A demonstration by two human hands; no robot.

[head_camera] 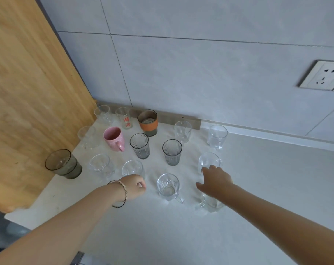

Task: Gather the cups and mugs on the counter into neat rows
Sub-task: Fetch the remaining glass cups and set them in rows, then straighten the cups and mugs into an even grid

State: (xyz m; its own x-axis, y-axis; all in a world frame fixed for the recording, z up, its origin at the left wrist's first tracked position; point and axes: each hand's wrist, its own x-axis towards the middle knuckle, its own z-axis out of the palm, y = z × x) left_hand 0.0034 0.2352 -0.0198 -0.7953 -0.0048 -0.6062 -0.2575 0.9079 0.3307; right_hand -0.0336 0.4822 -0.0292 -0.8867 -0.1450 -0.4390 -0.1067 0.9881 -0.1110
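Upright on white counter [181,236], toward back-left corner: approx 15 cups & mugs, loosely spread, no straight rows.

Back, along wall, L to R: corner glass [102,113], red-lettered glass [125,120], orange-banded cup [148,122], tall clear glass [183,131], far-right clear glass [217,136].

Middle: faint clear glass [87,136] just beside wooden panel [28,92], pink mug [114,138] w/ handle toward camera, grey ribbed tumbler [140,145], second ribbed tumbler [172,152] apart from it.

Front: smoky grey tumbler [63,163] at panel edge, cut clear glass [100,166], front clear glass [132,167], handled glass mug [168,185] btwn the hands.

L hand [134,185], bracelet [122,192] on wrist: fingers curled together, directly in front of front clear glass. Gripping or only touching, can't tell.

R hand [215,180]: palm down, fingers apart & fairly straight, clamped on nothing. Tips over near side of round clear glass [209,159], contact unclear. Under R wrist, low clear mug [210,205], partly hidden.

On tiled wall, upper R: socket [323,75].
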